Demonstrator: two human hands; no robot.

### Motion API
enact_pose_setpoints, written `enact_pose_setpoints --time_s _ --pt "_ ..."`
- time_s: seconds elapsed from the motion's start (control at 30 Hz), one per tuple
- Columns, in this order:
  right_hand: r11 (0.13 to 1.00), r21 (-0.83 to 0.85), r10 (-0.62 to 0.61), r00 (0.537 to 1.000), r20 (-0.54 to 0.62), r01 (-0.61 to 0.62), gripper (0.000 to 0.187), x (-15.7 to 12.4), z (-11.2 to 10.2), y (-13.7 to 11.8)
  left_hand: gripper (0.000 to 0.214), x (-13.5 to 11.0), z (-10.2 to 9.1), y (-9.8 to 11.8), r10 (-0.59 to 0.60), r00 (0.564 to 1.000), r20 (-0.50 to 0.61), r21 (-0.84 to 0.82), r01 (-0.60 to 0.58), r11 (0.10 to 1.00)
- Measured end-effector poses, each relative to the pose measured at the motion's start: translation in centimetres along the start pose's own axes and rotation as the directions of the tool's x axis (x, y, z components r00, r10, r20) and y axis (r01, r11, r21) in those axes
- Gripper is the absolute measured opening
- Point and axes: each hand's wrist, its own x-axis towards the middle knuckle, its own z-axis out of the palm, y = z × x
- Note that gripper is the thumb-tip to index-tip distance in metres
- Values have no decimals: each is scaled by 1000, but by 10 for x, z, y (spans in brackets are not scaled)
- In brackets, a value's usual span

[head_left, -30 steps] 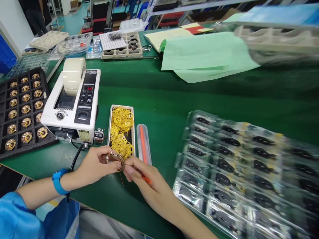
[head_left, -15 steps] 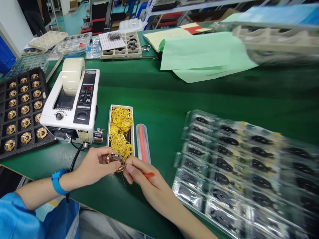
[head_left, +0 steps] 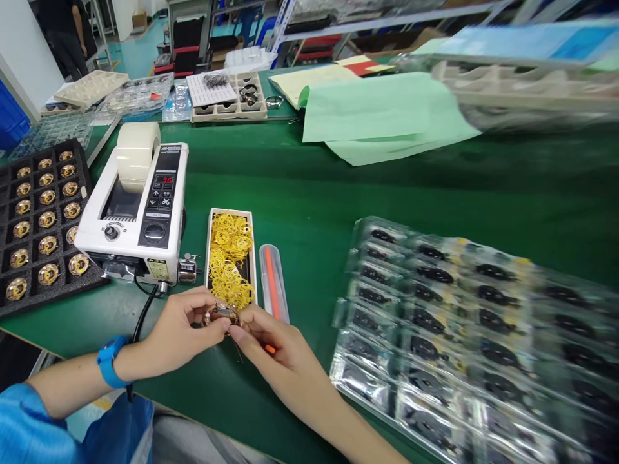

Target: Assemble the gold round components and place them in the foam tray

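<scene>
My left hand [head_left: 181, 328] pinches a small round brass-coloured part [head_left: 222, 314] just above the green table near its front edge. A thin reddish wire hangs from the part. My right hand [head_left: 275, 345] meets it from the right, fingertips closed on the same part, with an orange pen-like tool [head_left: 269, 348] tucked under the fingers. Just beyond the hands stands a narrow white box of yellow rubber bands [head_left: 229, 258]. A blue band sits on my left wrist.
A white tape dispenser [head_left: 135, 212] stands at the left, with a black foam tray of brass parts [head_left: 43, 219] beside it. A clear tube holding an orange stick [head_left: 273, 283] lies by the box. Bagged black parts [head_left: 459, 322] cover the right. Green paper sheets [head_left: 382, 116] and trays lie farther back.
The part has turned in my fingers from face-up to more edge-on. The view has shifted slightly, so everything sits a little further left and lower.
</scene>
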Motion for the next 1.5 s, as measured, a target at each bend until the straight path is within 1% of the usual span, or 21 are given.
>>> enact_pose_setpoints --time_s 0.17,0.27,0.37,0.47,0.57,0.67,0.8,0.9,1.0,1.13,1.23,1.3,1.33,1.37,1.4,1.43,1.47,1.5 --pt "998 -38 -54 998 -38 53 36 0 1 0 14 0 1 1 -3 1000 4 -47 3 999" --pt "996 -55 -71 995 -65 67 35 0 0 0 18 0 2 0 -14 1000 7 -92 15 996" --pt "996 -56 -67 995 -71 63 33 1 -1 1 21 0 1 -1 -22 1000 15 -101 23 995" --pt "998 -35 -55 997 -51 54 32 1 -1 1 24 0 1 0 -40 999 15 -99 41 994" --pt "999 -17 -41 999 5 41 33 0 -4 -1 30 1 -1 2 -93 995 23 -114 95 989" --pt "998 -36 -54 997 46 56 35 -1 -8 -3 34 2 -3 1 -143 989 41 -130 147 981" --pt "996 -65 -66 997 51 69 38 -2 -12 -3 35 2 -6 0 -186 981 60 -146 193 970" --pt "994 -74 -78 996 52 82 41 -2 -12 -2 35 2 -5 0 -182 981 61 -155 190 969" --pt "996 -63 -65 996 56 68 47 -1 -12 -1 33 3 -4 1 -143 989 49 -151 148 977" --pt "999 30 20 997 69 -22 55 0 -9 -1 26 3 -4 2 -70 997 30 -96 72 993" --pt "992 103 70 995 75 -77 58 2 -7 -1 23 3 -4 2 -61 997 43 -70 64 995" --pt "986 123 104 993 50 -109 61 4 -6 0 22 2 -3 2 -58 997 44 -40 60 997" --pt "985 125 118 993 22 -120 62 5 -6 0 20 1 -3 2 -39 999 30 -5 39 999" --pt "984 127 130 991 -12 -127 63 6 -6 1 19 0 -3 1 0 1000 7 51 0 999" --pt "982 133 140 989 -43 -133 64 6 -6 2 18 -1 -4 0 63 998 -16 134 -60 989" --pt "979 150 152 986 -62 -141 65 6 -6 2 16 -2 -4 -2 151 988 -28 240 -140 961" --pt "970 184 169 984 -62 -156 65 6 -6 2 14 -3 -5 -5 273 962 -21 362 -247 899" --pt "956 232 193 980 -42 -178 64 5 -6 2 13 -4 -5 -7 411 912 9 490 -363 793"
